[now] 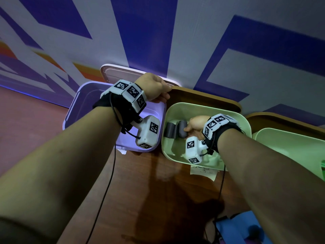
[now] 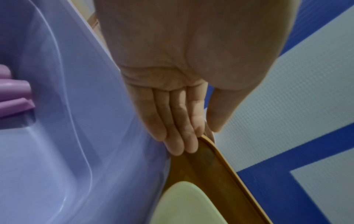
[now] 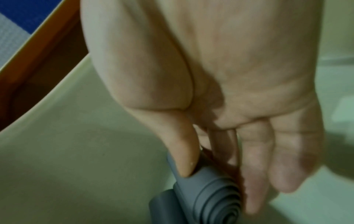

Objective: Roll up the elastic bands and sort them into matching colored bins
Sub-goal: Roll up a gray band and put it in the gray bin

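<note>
My right hand (image 1: 189, 128) reaches into the pale green bin (image 1: 177, 155) and pinches a rolled grey elastic band (image 1: 182, 130) between thumb and fingers. In the right wrist view the grey roll (image 3: 214, 197) shows its spiral end under the thumb (image 3: 182, 159). A second grey band (image 1: 170, 130) lies beside it in the same bin. My left hand (image 1: 163, 95) holds nothing; its straight fingers (image 2: 178, 133) touch the corner of a brown lid (image 2: 214, 163) next to the purple bin (image 1: 75, 110). Purple rolled bands (image 2: 13, 97) lie inside the purple bin (image 2: 67, 144).
A second green bin (image 1: 290, 147) stands at the right with another brown lid (image 1: 281, 118) behind it. A pale lid (image 1: 123, 71) leans on the blue-patterned wall behind the purple bin. A paper label (image 1: 204, 172) and a blue object (image 1: 237, 229) lie on the wooden table.
</note>
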The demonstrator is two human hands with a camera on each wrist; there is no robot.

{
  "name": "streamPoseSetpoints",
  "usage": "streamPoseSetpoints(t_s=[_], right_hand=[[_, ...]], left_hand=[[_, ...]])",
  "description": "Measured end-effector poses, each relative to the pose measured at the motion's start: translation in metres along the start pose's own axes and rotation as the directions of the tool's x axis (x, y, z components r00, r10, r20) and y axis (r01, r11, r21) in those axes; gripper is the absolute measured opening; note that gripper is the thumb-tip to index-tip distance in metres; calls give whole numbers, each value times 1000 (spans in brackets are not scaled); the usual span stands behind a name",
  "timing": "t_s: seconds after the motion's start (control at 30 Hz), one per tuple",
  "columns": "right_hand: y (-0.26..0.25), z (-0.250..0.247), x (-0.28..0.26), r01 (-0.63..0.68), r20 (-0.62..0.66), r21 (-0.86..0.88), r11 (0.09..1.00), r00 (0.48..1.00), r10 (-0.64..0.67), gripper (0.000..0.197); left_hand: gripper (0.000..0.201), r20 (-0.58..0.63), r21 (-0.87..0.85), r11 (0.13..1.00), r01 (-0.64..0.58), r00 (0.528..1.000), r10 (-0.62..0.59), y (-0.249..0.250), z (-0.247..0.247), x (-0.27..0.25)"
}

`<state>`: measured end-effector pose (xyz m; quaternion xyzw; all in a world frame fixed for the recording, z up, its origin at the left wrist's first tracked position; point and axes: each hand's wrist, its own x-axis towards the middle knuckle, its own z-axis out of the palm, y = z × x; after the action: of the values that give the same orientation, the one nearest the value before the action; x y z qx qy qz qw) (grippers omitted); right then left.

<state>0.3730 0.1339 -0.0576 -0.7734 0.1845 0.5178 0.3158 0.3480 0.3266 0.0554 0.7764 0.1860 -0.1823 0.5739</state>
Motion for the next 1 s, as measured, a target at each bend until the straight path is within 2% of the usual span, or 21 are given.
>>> streamPoseSetpoints(t_s=[0.07,0.1,0.17,0.27,0.33,0.4,0.5,0.77,0.87,1.0], right_hand=[[3,-3,4,6,14,35,999,1000,-7,34],[5,-4,7,13,16,42,999,1000,-13,37],[8,-7,21,12,7,55,998,1000,-12,32],[6,-6,14,46,-27,73,996,999,-44,19],[4,-6,10,55,1,39,998,998,-55,7],[4,-5,9,51,11,30,998,999,-51,5],[9,-8,25,29,33,29,999,999,-30,27],[22,-12,47,34,70,112,993,997,-42,57],[18,-10,34,37,24,111,993,999,-39,46],[3,-1,-6,25,-10,25,999,1000,-25,12]], left_hand=[[17,-2,0,1000,-4,1000,4,0,0,0],[17,-2,0,1000,-6,1000,6,0,1,0],[17,0,-1,1000,-7,1000,7,0,1,-1],[17,3,-2,1000,-4,1000,4,0,1,0],[16,2,-4,1000,-3,1000,3,0,0,0],[16,4,-5,1000,-2,1000,3,0,0,1],[17,7,3,1000,-2,1000,2,0,0,1],[19,9,16,1000,6,1000,-6,0,2,2],[17,14,38,999,10,1000,-11,0,3,1],[18,24,99,995,5,1000,-7,-1,4,0]])
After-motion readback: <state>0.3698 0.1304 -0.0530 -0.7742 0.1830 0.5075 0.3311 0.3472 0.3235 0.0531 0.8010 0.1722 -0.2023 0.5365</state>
